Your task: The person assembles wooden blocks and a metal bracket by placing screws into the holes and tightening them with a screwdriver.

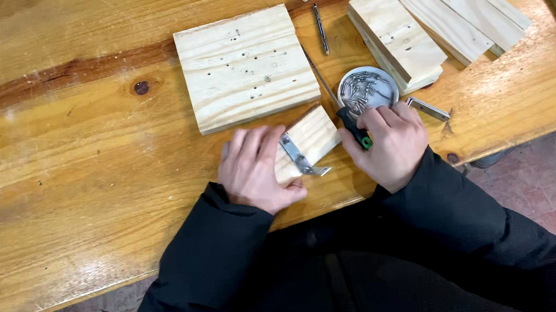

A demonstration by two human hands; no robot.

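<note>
My left hand (253, 170) rests flat on a small pale wood block (311, 137) near the table's front edge, pinning it down. A metal angle bracket (298, 157) lies across the block, one leg sticking out toward me. My right hand (391, 145) is closed around a screwdriver with a black and green handle (357, 131); its thin shaft (320, 75) runs up and left past the edge of a square pine board (245, 67) dotted with small holes.
A round metal dish of screws (366, 88) sits just beyond my right hand. Another bracket (428, 109) lies to its right. Several pine boards (397, 36) are stacked at the back right on the varnished wooden table (63, 155). A loose bit (321, 29) lies behind.
</note>
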